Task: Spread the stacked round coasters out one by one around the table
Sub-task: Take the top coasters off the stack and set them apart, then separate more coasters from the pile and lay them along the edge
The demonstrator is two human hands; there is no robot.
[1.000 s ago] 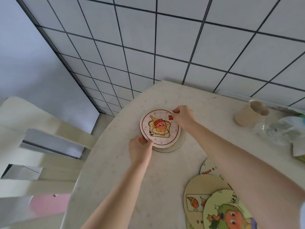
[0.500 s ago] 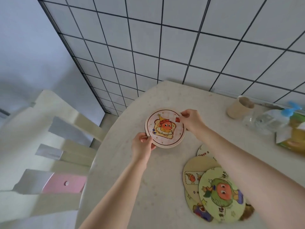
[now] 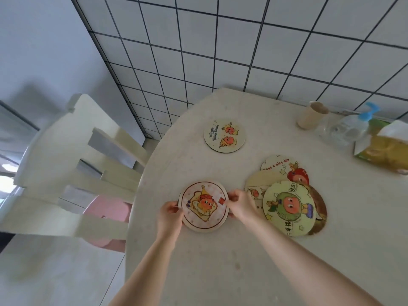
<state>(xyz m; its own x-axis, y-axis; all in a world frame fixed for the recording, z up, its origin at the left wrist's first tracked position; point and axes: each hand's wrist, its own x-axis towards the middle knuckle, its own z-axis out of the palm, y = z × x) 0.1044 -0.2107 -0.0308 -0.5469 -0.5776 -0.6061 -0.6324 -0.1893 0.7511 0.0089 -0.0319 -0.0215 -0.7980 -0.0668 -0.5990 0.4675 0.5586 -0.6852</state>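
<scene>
A round coaster with a toast cartoon is held low over the pale table near its left edge. My left hand grips its left rim and my right hand grips its right rim. Another coaster, printed with two orange figures, lies alone farther back on the table. To the right, several larger round mats overlap in a pile, the top one showing a green character.
A beige cup, a clear pump bottle with a blue top and a yellow-green pack stand at the back right by the tiled wall. A white slatted chair with a pink seat stands left of the table.
Both hands lifted the toast coaster off the one beneath it and carried it toward me and the table's left edge. The two-figure coaster stays behind, uncovered. The camera tilted down.
</scene>
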